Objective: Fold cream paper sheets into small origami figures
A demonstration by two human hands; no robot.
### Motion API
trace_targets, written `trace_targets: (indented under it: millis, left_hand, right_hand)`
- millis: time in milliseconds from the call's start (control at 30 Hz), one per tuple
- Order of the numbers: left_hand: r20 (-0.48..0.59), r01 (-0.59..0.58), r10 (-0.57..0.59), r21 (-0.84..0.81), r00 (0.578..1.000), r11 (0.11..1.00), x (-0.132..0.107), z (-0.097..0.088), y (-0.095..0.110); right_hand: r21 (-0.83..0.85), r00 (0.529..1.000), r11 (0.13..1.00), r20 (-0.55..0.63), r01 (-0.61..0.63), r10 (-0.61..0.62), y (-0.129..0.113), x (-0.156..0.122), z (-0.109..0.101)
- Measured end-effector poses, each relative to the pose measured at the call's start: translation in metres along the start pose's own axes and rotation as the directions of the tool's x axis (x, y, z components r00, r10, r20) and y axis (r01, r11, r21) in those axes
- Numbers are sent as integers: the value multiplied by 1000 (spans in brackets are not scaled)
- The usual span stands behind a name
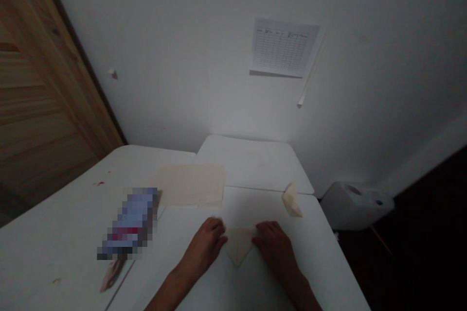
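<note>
Two bare forearms reach in from 6 o'clock, ending in a left hand and a right hand on a white surface. Each grip is open, palm down and holding nothing, with the fingers at the side corners of a folded paper. That paper lies between the hands, a pale cream triangle with its point toward 6 o'clock and a faint centre crease. It looks light, thin and soft, apt to slide or crease, so its folded side edges seem the best place to take hold.

At 2 o'clock from the hands sits a smaller folded paper. A flat cream sheet lies at 11 o'clock. At 10 o'clock is a blurred, pixelated blue and red object, with a pink item just below it. Beyond the surface, a printed chart hangs on the wall at 12 o'clock, and a wooden door stands at 10 o'clock.
</note>
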State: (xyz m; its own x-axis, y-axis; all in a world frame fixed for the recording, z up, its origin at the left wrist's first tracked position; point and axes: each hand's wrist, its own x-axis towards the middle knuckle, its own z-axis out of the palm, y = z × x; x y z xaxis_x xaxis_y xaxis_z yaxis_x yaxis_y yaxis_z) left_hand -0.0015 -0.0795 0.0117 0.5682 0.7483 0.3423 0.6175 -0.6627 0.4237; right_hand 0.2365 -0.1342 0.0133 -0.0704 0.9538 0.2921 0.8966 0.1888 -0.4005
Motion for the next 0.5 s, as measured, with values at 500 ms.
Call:
trace_targets:
  millis: [500]
  left_hand:
    - [100,58,-47,-105,994,993,13,-12,-4]
  right_hand:
    - [111,989,992,139,-57,41,9,19,-8]
